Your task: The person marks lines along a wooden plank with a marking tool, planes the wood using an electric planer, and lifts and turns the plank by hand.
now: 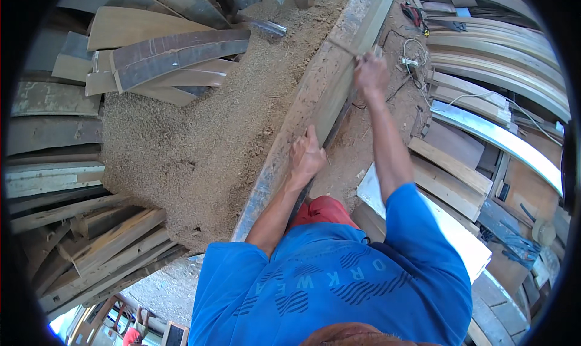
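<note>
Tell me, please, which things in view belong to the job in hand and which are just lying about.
Apparently in use:
long, pale wooden board, by the left hand
thin brown bar, meeting the right hand
long, worn grey-brown beam alongside the board

Apparently lying about:
brown wooden planks, upper left
loose tan sawdust
small white rectangular block
small red-and-black tool

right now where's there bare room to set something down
Open sawdust lies between the worktop and the left wood stacks. A smaller patch of ground shows between the worktop and the right forearm. Crowded: the right lumber piles, and the worktop at the left hand and right hand.
</note>
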{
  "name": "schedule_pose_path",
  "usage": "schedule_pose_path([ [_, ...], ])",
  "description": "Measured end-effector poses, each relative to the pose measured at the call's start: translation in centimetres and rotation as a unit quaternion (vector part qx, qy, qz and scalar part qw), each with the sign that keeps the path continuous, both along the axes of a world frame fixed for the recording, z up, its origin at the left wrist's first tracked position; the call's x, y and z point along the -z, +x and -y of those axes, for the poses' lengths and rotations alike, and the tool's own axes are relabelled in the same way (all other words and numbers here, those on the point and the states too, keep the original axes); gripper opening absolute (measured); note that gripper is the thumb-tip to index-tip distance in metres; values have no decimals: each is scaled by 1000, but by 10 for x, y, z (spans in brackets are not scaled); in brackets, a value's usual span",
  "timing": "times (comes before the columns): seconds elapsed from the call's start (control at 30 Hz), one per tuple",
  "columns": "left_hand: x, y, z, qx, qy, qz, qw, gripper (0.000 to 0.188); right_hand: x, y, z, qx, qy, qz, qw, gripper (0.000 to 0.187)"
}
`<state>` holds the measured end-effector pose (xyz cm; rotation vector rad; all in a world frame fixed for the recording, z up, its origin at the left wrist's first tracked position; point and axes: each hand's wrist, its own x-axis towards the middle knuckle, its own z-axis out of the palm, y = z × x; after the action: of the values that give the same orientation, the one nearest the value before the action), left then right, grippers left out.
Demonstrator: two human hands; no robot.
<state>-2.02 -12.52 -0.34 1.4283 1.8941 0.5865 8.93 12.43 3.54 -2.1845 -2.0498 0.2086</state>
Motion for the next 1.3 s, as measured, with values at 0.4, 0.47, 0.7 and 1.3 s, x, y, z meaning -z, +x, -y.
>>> schedule_pose_path([
  [0.4, -25, -4, -15, -2, -120, -1, 993, 72, -4, 5, 0, -24, -88, -28, 995, 31],
  [0.47, -23, -3, -16, -3, -118, -3, 993, 71, 8, 5, -11, -22, -14, -5, 1000, 29],
  [0.7, -20, 2, -16, -17, -95, -17, 995, 70, 16, 33, -175, 14, -2, 17, 1000, 30],
  [1.3, -17, 51, -289, -41, -70, 58, 995, 68, 35, 86, -359, -105, -134, 52, 984, 44],
])
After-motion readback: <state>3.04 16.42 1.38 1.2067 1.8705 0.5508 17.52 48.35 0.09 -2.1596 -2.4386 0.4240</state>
